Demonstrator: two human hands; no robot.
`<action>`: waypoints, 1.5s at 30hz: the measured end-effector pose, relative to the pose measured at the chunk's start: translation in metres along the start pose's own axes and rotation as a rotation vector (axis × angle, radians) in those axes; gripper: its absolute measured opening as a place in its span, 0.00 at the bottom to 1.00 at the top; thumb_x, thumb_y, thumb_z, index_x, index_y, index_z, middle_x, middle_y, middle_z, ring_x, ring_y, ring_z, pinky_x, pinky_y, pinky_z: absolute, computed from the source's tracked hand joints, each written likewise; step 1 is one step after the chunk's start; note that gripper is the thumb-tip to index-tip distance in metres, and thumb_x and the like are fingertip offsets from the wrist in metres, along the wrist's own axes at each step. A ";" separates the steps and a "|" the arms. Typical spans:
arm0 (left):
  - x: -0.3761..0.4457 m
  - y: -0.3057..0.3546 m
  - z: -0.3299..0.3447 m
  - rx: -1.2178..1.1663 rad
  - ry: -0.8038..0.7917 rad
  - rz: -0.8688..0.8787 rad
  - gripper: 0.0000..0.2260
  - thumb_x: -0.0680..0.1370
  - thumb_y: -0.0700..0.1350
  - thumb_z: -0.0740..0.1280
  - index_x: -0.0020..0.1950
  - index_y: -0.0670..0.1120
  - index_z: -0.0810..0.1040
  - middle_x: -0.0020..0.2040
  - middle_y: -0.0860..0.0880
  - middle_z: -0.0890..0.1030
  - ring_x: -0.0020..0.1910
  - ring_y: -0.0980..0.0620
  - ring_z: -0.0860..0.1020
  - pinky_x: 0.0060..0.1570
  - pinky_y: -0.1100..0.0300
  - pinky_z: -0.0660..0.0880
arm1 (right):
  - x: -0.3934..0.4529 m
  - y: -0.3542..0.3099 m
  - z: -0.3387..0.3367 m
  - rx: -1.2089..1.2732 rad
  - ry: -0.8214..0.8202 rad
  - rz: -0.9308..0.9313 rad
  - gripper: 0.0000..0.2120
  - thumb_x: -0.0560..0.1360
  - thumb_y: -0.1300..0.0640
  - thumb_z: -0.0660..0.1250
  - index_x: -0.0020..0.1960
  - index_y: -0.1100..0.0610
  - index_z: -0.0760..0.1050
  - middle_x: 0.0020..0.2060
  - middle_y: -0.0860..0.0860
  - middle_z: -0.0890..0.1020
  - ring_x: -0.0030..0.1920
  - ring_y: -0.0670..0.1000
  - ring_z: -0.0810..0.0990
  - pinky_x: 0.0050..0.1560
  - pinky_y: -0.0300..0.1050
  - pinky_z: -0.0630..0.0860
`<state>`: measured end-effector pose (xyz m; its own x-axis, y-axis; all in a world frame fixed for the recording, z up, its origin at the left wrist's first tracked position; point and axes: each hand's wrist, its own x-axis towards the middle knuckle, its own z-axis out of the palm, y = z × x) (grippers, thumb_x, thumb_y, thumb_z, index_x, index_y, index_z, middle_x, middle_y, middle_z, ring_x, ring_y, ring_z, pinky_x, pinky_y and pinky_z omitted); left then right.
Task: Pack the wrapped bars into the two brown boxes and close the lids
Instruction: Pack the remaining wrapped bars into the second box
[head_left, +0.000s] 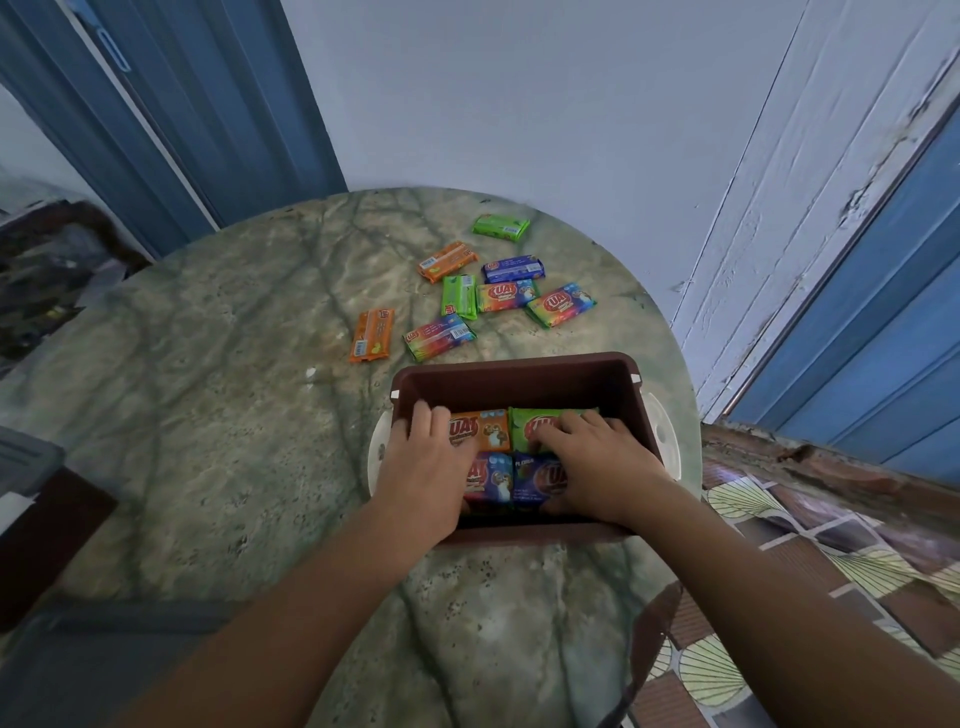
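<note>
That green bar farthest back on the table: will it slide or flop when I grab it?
The green bar lies flat and keeps a boxy shape, so it is probably stiff. Its wrapper looks glossy, so it may slip on the smooth table. It looks small, likely light.

The round table (218, 415) is topped with polished, veined green stone. On it, the brown box (519, 379) appears matt plastic. Beyond the box, glossy printed foil wrappers cover the wrapped bars (509, 296).
</note>
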<state>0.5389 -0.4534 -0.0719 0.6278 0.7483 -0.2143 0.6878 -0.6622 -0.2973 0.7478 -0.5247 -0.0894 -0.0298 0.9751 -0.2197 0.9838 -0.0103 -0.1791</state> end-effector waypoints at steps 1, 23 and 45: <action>0.001 0.000 0.001 0.010 0.006 0.019 0.32 0.74 0.57 0.73 0.75 0.52 0.65 0.71 0.41 0.63 0.72 0.39 0.61 0.72 0.44 0.63 | 0.000 0.000 0.001 0.004 0.015 -0.002 0.39 0.69 0.35 0.75 0.74 0.43 0.62 0.69 0.49 0.68 0.70 0.55 0.66 0.73 0.55 0.63; 0.008 -0.008 0.009 -0.353 0.013 0.113 0.27 0.77 0.59 0.71 0.74 0.54 0.71 0.64 0.50 0.72 0.66 0.47 0.70 0.60 0.50 0.72 | 0.003 0.002 0.003 0.018 0.005 -0.017 0.35 0.71 0.27 0.68 0.75 0.36 0.69 0.74 0.45 0.68 0.75 0.54 0.64 0.78 0.58 0.58; 0.083 -0.060 0.025 -0.537 0.229 -0.250 0.19 0.80 0.66 0.60 0.54 0.51 0.67 0.51 0.47 0.73 0.47 0.45 0.77 0.40 0.52 0.74 | 0.047 0.053 -0.031 0.203 0.233 0.305 0.22 0.79 0.62 0.64 0.69 0.43 0.68 0.61 0.54 0.69 0.59 0.59 0.74 0.50 0.52 0.77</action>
<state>0.5410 -0.3510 -0.0951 0.4456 0.8949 0.0236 0.8734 -0.4404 0.2081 0.8043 -0.4730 -0.0800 0.3207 0.9443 -0.0731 0.8860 -0.3264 -0.3293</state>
